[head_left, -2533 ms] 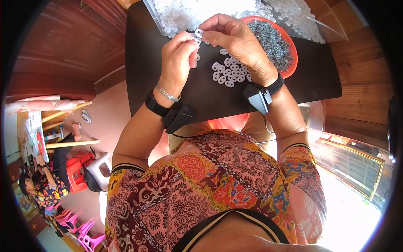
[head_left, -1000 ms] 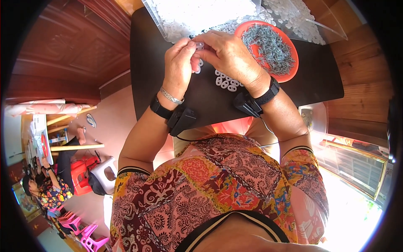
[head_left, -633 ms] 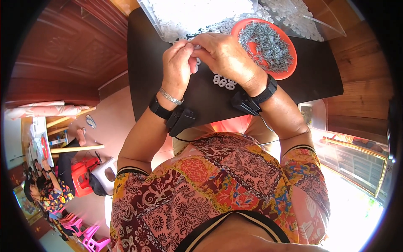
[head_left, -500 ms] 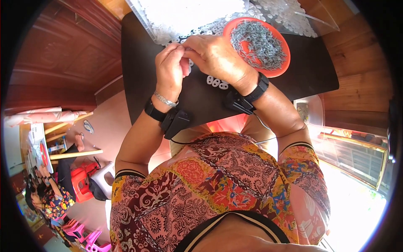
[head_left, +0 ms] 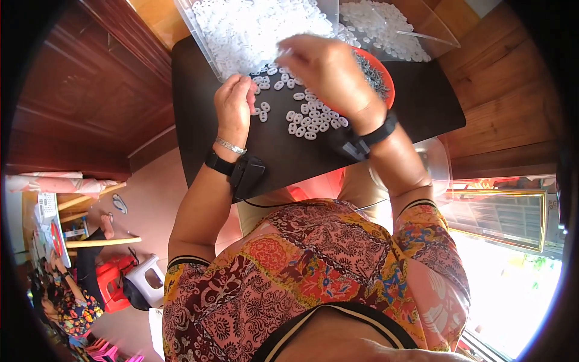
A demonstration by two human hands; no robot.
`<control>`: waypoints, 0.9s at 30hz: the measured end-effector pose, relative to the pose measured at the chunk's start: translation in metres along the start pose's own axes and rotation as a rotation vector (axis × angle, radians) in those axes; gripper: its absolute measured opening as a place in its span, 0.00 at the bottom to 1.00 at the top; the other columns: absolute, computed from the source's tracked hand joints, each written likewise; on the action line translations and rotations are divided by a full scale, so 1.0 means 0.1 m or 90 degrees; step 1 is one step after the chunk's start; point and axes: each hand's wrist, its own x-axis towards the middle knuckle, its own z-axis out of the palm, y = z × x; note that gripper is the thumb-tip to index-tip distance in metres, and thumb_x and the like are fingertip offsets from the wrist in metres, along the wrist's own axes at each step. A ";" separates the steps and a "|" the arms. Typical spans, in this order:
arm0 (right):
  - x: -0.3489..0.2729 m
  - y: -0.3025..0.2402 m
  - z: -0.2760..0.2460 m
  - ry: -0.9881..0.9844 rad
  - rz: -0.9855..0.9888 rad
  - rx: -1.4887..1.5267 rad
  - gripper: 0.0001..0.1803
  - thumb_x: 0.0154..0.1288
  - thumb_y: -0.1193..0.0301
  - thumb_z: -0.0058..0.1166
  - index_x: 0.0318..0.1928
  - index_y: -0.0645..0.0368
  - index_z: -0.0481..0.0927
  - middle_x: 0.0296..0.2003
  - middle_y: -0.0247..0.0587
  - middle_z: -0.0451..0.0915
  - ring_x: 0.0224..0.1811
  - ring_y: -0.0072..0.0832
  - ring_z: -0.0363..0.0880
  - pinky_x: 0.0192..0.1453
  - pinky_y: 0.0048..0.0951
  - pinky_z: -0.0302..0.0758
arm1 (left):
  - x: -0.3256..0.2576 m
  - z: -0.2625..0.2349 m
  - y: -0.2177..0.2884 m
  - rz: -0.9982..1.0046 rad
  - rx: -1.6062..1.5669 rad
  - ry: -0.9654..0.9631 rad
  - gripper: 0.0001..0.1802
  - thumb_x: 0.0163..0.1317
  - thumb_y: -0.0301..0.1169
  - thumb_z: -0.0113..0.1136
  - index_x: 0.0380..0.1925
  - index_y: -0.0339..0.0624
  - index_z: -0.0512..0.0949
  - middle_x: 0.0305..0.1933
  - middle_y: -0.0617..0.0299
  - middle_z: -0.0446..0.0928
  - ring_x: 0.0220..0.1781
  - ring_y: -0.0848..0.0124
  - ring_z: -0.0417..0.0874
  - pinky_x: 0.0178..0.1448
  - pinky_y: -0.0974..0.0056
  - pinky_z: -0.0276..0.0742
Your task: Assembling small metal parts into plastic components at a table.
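My left hand (head_left: 234, 104) rests over the dark table with its fingers curled closed; whatever lies inside them is hidden. Close by its fingertips are a few small white oval plastic pieces with two holes (head_left: 264, 111). Smeared by motion, my right hand (head_left: 332, 69) hovers above the table between a heap of the same white pieces (head_left: 310, 117) and the clear bin. Its fingers are too blurred to read. Partly behind that hand and wrist sits an orange-red plate (head_left: 390, 90) holding many small grey metal pieces (head_left: 373, 73).
A clear plastic bin (head_left: 205, 51) full of white pieces stands at the table's far side, with another clear tray (head_left: 431, 36) of them at the far right. Wooden panelling borders the right. At far left, a person (head_left: 75, 301) sits near a red stool (head_left: 111, 283) and a white stool (head_left: 145, 277).
My hands were together at the fingertips; now they are apart. The right hand has swung right, uncovering the white pieces on the table, while the left stays curled near its former place.
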 end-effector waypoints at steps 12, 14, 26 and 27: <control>0.43 0.32 -0.49 0.005 0.176 -0.215 0.13 0.58 0.71 0.54 0.43 0.60 0.80 0.34 0.53 0.80 0.39 0.46 0.79 0.44 0.37 0.75 | 0.12 -0.03 0.00 0.041 0.040 0.014 0.13 0.58 0.32 0.51 0.19 0.36 0.74 0.16 0.66 0.69 0.14 0.80 0.65 0.17 0.73 0.59; 0.16 0.49 -0.09 -0.136 0.073 -0.003 0.12 0.59 0.69 0.56 0.42 0.59 0.81 0.30 0.48 0.81 0.33 0.35 0.80 0.38 0.32 0.75 | 0.13 -0.09 -0.05 0.048 0.033 0.022 0.13 0.58 0.32 0.51 0.19 0.36 0.74 0.16 0.66 0.69 0.14 0.80 0.65 0.17 0.73 0.59; -0.21 0.15 0.54 -0.431 0.052 0.016 0.12 0.55 0.69 0.56 0.39 0.60 0.79 0.30 0.45 0.79 0.32 0.36 0.79 0.37 0.33 0.74 | 0.20 -0.06 -0.03 0.027 -0.028 0.089 0.11 0.58 0.33 0.51 0.22 0.38 0.75 0.16 0.66 0.69 0.14 0.78 0.66 0.17 0.73 0.57; -0.20 0.18 0.48 -0.419 0.039 -0.004 0.12 0.54 0.69 0.56 0.38 0.60 0.79 0.29 0.45 0.79 0.32 0.37 0.79 0.37 0.33 0.74 | 0.20 -0.06 -0.03 0.027 -0.020 0.081 0.11 0.58 0.33 0.52 0.22 0.38 0.75 0.16 0.67 0.69 0.14 0.78 0.66 0.17 0.73 0.57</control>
